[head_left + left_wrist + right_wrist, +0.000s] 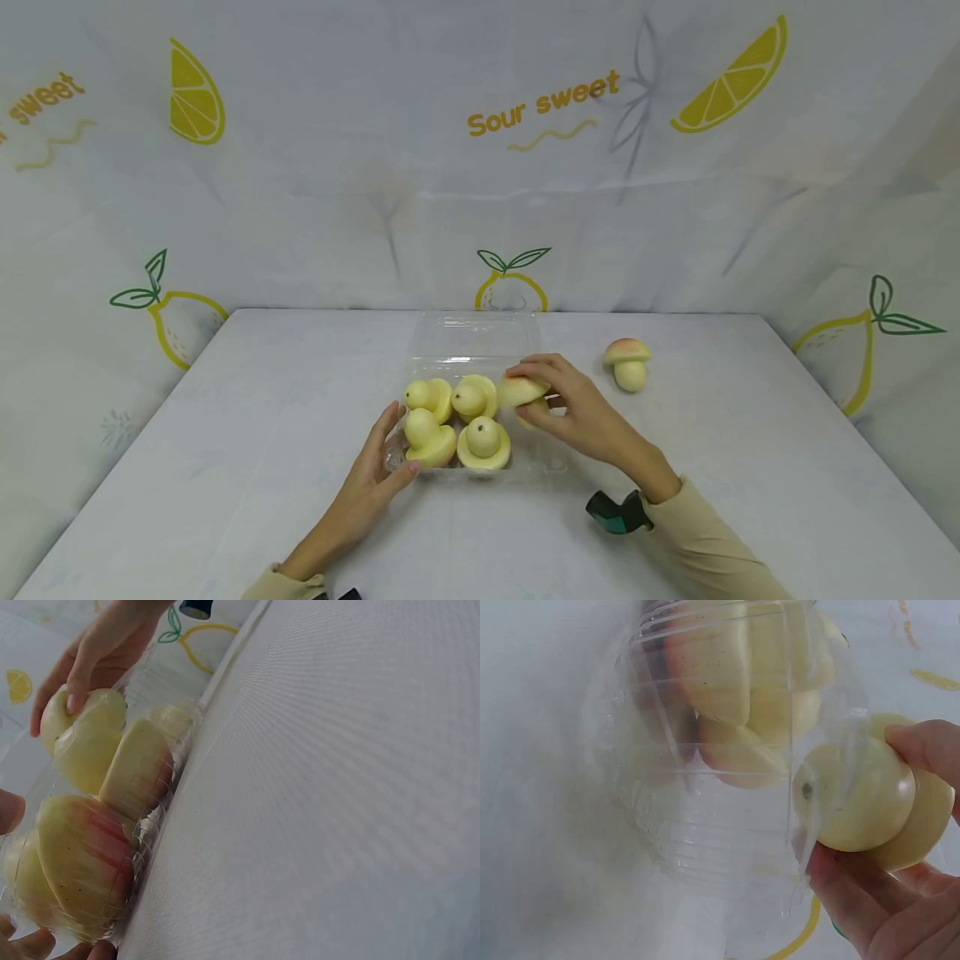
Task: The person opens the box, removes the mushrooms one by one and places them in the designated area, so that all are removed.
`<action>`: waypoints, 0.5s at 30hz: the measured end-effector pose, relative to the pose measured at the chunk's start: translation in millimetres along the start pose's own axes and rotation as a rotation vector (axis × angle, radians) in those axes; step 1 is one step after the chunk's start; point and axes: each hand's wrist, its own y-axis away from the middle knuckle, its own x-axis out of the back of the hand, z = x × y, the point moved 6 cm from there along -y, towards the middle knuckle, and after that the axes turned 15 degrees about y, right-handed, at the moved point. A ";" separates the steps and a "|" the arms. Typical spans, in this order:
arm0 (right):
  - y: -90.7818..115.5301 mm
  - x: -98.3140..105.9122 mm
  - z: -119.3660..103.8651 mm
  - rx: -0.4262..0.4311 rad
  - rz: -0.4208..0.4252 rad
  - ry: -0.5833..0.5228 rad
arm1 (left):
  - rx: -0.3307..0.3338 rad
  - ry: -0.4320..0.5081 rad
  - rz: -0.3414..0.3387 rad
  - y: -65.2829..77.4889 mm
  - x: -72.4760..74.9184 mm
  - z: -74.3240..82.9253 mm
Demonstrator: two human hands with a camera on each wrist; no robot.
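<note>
We see a mushroom-shaped piece (522, 391) pinched between the thumb and fingers (542, 367) of the right hand (573, 408), raised over the right part of a clear plastic box (552, 460). We cannot tell whether the piece touches the box. Left of those fingers, inside the box, sit four similar pieces (483, 443) in two rows of two. To the right of the fingers and a little beyond them, another piece (628, 367) stands on the table (225, 467), well apart from the box, cap up.

All are pale, creamy yellow, with a round bulb joined to a wide cap; the cap tops we can see are blushed pink-red. The held piece shows a small dark spot at the end of its bulb.

The right forearm, in a beige sleeve (712, 546), reaches in from the lower right, the hand bent leftward. The left hand (363, 483) comes from the lower left and holds the box's near left corner, thumb at the front edge, fingers along the end. Beyond both hands, the clear lid (476, 335) lies open.
</note>
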 end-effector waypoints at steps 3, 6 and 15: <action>-0.1 1.5 2.3 -0.027 0.008 -0.028 | -0.002 -0.003 0.000 0.0 0.0 0.2; 0.6 2.1 5.4 -0.052 0.011 -0.056 | -0.001 -0.005 0.002 0.0 0.1 0.2; 3.2 5.9 9.1 -0.092 0.001 -0.114 | 0.002 -0.004 0.008 -0.2 -0.1 0.3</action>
